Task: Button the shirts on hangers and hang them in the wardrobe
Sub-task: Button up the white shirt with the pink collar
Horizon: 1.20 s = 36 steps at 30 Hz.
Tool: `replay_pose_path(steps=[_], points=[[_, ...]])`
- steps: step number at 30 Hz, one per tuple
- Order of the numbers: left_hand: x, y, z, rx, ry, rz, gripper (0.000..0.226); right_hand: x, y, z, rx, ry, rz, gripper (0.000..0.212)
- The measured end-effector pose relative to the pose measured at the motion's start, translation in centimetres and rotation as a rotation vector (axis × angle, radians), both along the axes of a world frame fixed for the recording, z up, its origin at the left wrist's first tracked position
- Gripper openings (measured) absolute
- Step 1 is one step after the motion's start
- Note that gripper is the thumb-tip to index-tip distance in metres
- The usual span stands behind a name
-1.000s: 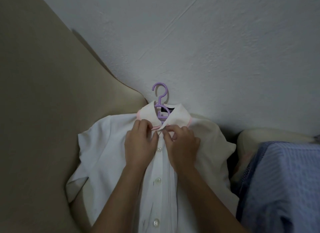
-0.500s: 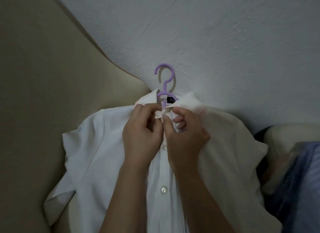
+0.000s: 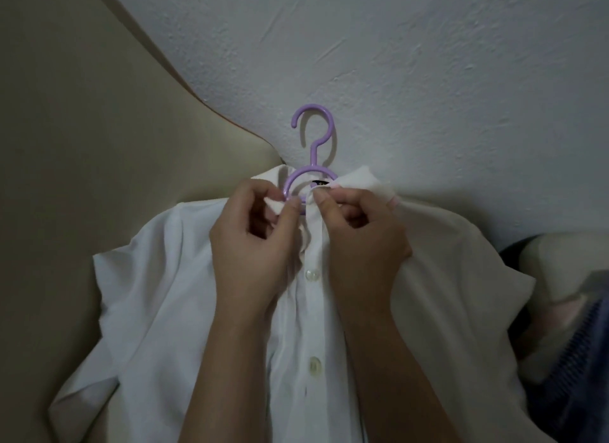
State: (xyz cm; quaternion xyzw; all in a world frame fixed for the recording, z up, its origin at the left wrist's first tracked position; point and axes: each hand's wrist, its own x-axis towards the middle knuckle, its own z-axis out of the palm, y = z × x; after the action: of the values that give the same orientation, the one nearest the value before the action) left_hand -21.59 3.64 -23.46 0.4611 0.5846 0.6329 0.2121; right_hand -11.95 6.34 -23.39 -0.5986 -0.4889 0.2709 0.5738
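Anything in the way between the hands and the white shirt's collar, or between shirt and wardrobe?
Nothing visible: the left hand and right hand both pinch the white shirt at its collar opening, just under the purple hanger. No wardrobe is in view, so that path can't be judged.

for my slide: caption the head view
Left hand and right hand pinch the collar of a white shirt on a purple hanger

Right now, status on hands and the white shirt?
Left hand and right hand each pinch the collar. White shirt on purple hanger, two buttons showing below. Blue fabric aside, clear.
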Motion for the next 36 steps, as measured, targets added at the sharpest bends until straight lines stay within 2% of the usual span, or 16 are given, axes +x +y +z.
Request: replay_pose_path(steps=[2, 10, 14, 20, 23, 26, 33, 36], points=[[0.3, 0.0, 0.1, -0.046, 0.063, -0.018, 0.013, -0.5, -0.1, 0.1, -0.006, 0.001, 0.022, 0.016], [-0.4, -0.4, 0.6, -0.112, -0.076, -0.114, 0.053, -0.8, 0.0, -0.1, -0.027, 0.042, 0.053, 0.012], [-2.0, -1.0, 0.7, -0.216, -0.051, -0.118, 0.035, -0.4, 0.5, 0.0, -0.030, 0.062, 0.068, 0.017], [-3.0, -1.8, 1.6, -0.300, 0.016, -0.222, 0.015, 0.4, 0.4, 0.3, -0.062, -0.125, 0.095, 0.013], [-2.7, -1.4, 1.1, -0.293, -0.023, -0.216, 0.004, 0.9, 0.4, 0.4, -0.053, -0.182, 0.135, 0.014], [-2.4, -1.0, 0.6, -0.281, -0.036, -0.213, 0.003, 1.3, 0.4, 0.3, -0.058, -0.234, 0.168, 0.013], [-1.1, -0.5, 0.5, -0.219, 0.156, -0.178, 0.014, 1.6, 0.3, 0.2, -0.017, -0.194, 0.289, 0.012], [-0.4, -0.5, 0.5, -0.169, 0.150, -0.144, 0.013, 1.7, 0.4, 0.2, -0.016, -0.165, 0.293, 0.013]])
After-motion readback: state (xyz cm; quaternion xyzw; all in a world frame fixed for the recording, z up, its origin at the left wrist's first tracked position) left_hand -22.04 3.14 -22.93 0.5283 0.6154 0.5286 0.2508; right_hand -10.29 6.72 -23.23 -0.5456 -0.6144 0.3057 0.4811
